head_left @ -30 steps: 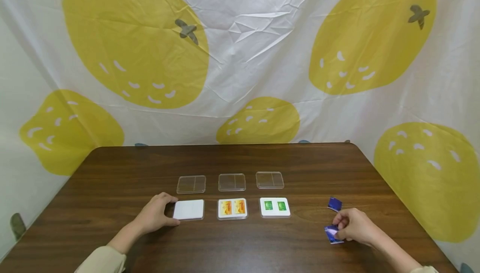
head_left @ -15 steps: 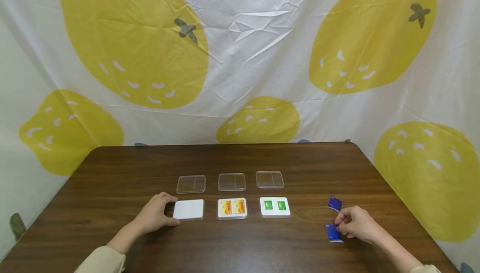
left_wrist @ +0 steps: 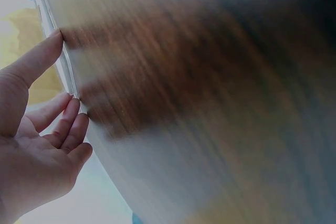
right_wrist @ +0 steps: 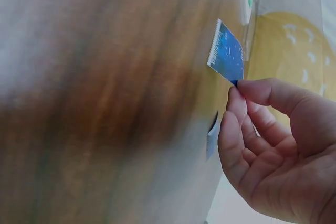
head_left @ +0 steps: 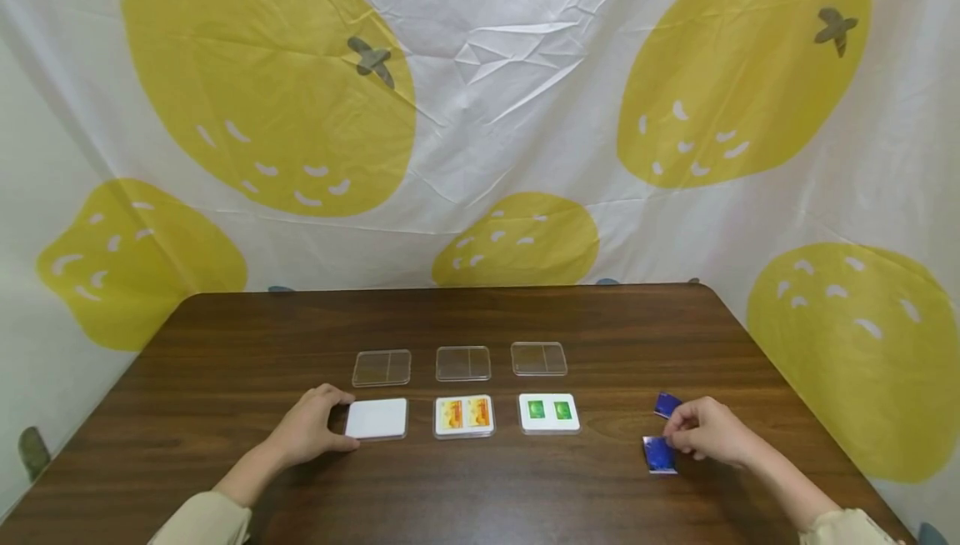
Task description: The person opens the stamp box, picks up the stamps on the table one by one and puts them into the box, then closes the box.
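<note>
The right hand [head_left: 708, 435] is pinching a blue packet [head_left: 660, 456] by one corner, with thumb and first finger pressed together and the other fingers bending in. Just now the hand and the packet are sliding away from the person and a little toward the boxes. The packet is tipping its face up in the right wrist view, so it seems to be coming up off the table [head_left: 465, 512]. That is probably making it free to be carried, but it is staying well apart from every box.

The left hand [head_left: 309, 424] is keeping to the same spot. Its thumb and fingers are spreading half wide and gripping the left box [head_left: 386, 438] at its near and far corners.

The left box is holding a white slab [head_left: 377, 417], and no picture is showing on top. The middle box [head_left: 465, 437] is showing two orange squares [head_left: 452, 414] side by side on white. The right box [head_left: 551, 432] is showing two green squares [head_left: 536, 409] the same way. I cannot tell if the squares are printed or lying loose.

A second blue packet [head_left: 665, 403] is lying just past the fingers of the right hand.

Farther back, three clear lids [head_left: 463, 364] are lying flat in a row, one behind each box. Behind them all, a lemon cloth [head_left: 517, 153] is hanging.
</note>
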Demonstrator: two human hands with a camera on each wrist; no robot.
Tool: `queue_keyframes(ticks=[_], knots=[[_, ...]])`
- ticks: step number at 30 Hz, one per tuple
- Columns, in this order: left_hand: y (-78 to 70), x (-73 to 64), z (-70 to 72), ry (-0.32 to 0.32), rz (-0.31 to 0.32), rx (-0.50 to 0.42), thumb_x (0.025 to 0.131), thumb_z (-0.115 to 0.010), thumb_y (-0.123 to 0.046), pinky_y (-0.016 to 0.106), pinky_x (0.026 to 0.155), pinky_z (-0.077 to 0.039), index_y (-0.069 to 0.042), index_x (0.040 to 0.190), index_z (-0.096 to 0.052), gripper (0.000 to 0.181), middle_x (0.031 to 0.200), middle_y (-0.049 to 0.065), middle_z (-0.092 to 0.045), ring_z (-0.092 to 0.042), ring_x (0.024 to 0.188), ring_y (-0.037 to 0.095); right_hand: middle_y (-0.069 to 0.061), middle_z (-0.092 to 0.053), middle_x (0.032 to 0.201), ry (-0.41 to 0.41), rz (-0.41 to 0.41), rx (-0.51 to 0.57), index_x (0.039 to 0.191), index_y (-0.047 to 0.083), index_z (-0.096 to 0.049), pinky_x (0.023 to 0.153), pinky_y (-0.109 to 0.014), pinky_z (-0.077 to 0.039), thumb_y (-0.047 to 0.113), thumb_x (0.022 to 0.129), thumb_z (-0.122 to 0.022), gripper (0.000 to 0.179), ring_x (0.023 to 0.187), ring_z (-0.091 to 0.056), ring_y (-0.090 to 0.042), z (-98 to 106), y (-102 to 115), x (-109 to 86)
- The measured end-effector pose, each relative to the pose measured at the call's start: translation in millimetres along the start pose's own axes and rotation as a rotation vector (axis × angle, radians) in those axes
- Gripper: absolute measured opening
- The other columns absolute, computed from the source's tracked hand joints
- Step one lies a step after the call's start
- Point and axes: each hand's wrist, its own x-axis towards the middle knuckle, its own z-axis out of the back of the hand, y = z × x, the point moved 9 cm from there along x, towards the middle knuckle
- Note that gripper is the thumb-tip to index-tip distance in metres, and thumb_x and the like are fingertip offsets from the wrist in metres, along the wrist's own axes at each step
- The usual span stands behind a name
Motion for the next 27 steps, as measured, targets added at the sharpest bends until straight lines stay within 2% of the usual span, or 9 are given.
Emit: queue_keyframes(ticks=[5, 11, 19, 27], knots=[[-1.1, 0.0, 0.8, -0.010, -0.010, 0.003, 0.059, -0.084, -0.024, 0.047, 0.084, -0.042, 0.004, 0.103, -0.061, 0.057, 0.099, 0.011, -0.058, -0.052, 0.098, 0.032, 0.000, -0.052, 0.061, 0.072, -0.019, 0.081, 0.079, -0.009, -0.061, 0.047, -0.022, -0.044, -0.003, 0.076, -0.058, 0.008, 0.055, -0.048, -0.006, -1.4, 1.2, 5.0], [-0.9, 0.0, 0.7, -0.013, -0.010, 0.008, 0.058, -0.084, -0.024, 0.047, 0.084, -0.042, 0.005, 0.103, -0.061, 0.057, 0.098, 0.011, -0.058, -0.052, 0.097, 0.032, -0.001, -0.052, 0.063, 0.136, -0.005, 0.154, 0.081, -0.014, -0.059, 0.048, -0.021, -0.042, -0.005, 0.076, -0.053, 0.012, 0.056, -0.047, -0.007, -0.8, 14.8, 11.5], [0.4, 0.3, -0.5, -0.008, -0.007, 0.006, 0.059, -0.084, -0.025, 0.046, 0.084, -0.042, 0.004, 0.104, -0.061, 0.058, 0.099, 0.011, -0.058, -0.052, 0.098, 0.032, -0.006, -0.054, 0.064, 0.146, 0.013, 0.108, 0.081, -0.010, -0.062, 0.047, -0.022, -0.041, -0.002, 0.080, -0.055, 0.010, 0.055, -0.046, -0.009, 1.4, 38.0, 28.4], [0.3, 0.9, -1.2, -0.007, -0.011, 0.012, 0.059, -0.083, -0.025, 0.047, 0.084, -0.042, 0.004, 0.104, -0.061, 0.058, 0.098, 0.011, -0.058, -0.052, 0.098, 0.032, -0.010, -0.060, 0.069, 0.133, 0.041, 0.091, 0.082, -0.008, -0.064, 0.053, -0.029, -0.048, 0.001, 0.081, -0.058, 0.010, 0.058, -0.050, -0.011, -6.9, 73.8, 50.8]])
